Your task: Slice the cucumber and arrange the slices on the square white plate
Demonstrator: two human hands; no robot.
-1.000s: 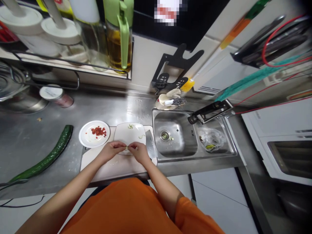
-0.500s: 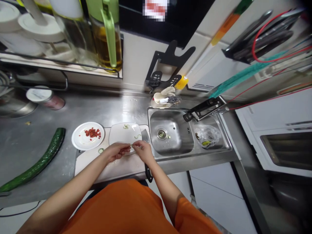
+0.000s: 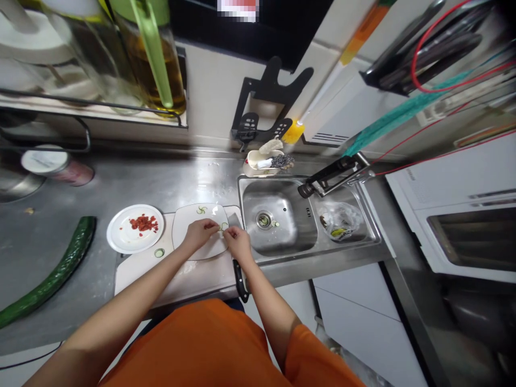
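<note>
Both of my hands are over the right part of a squarish white plate (image 3: 183,231), fingertips close together. My left hand (image 3: 202,233) is pinched at a thin green cucumber strip (image 3: 223,226), and my right hand (image 3: 238,244) pinches at its near side. The fingers partly hide the strip. Curved cucumber strips (image 3: 201,210) form a small pinwheel near the plate's far edge. The plate rests on a white cutting board (image 3: 177,282), with a round cucumber slice (image 3: 159,252) to its left. Beneath my right wrist lies a knife with a black handle (image 3: 241,282).
A round white plate (image 3: 115,228) carries red chopped pieces (image 3: 144,223). Farther left lies a whole cucumber (image 3: 60,277). On the right is a steel sink (image 3: 278,215) with cucumber bits at the drain, a black faucet (image 3: 322,177) and a plastic bag (image 3: 341,220). Bottles stand on a shelf above.
My hands have moved slightly away from my body, toward the curved strip at the plate's right side. The view has shifted a little, with things now farther left.
</note>
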